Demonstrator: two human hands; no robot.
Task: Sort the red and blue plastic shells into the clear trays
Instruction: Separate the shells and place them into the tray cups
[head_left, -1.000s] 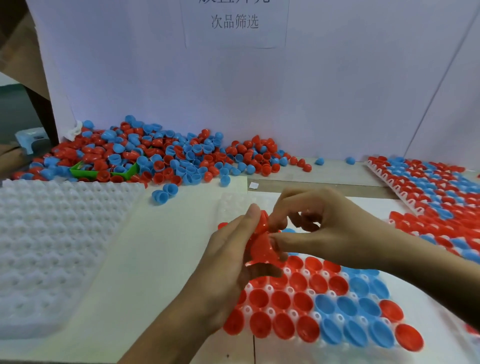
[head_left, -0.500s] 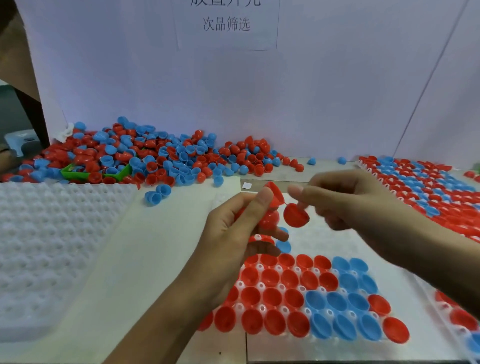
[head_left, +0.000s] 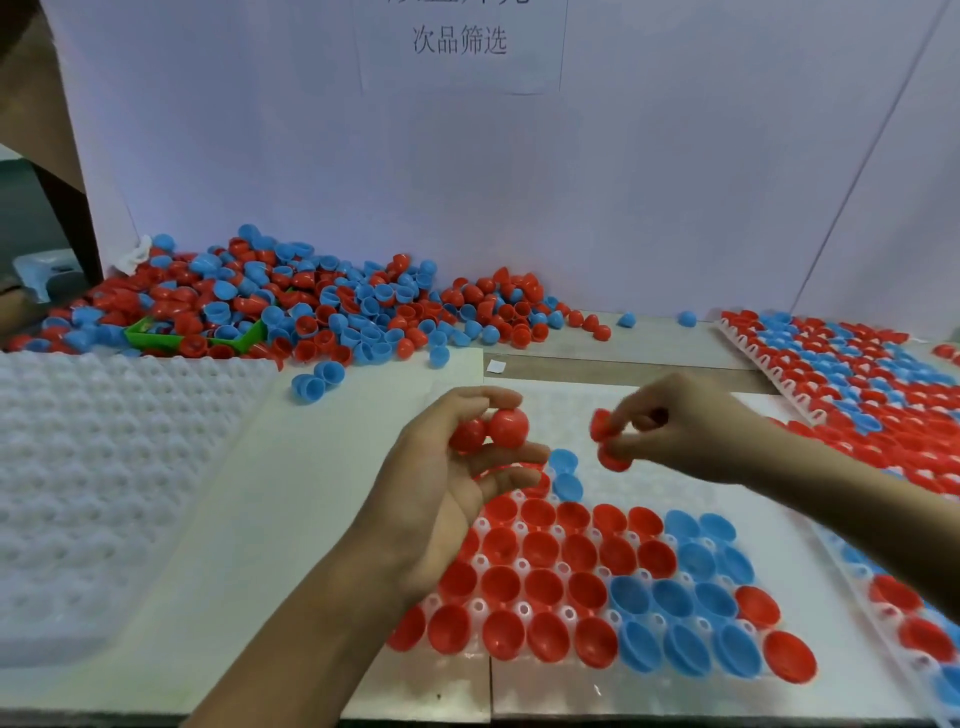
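so the hands just came apart; right hand (head_left: 670, 431) now pinches one red shell (head_left: 605, 436) peeled off the bunch, left hand (head_left: 457, 467) grips the remaining red shells (head_left: 491, 428), both mid-frame over the half-filled clear tray (head_left: 613, 415); guessing it drops into a pocket next

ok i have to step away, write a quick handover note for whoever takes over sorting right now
Left hand: holds red shells between thumb and fingers.
Right hand: pinches a red shell above the tray in front.
Things: loose red and blue pile at the back left; empty clear tray on the left; filled trays on the right.
Done: the near rows of the tray in front are filled, mostly red with a blue patch.
Left: fill its far rows, then the empty tray, from the pile.
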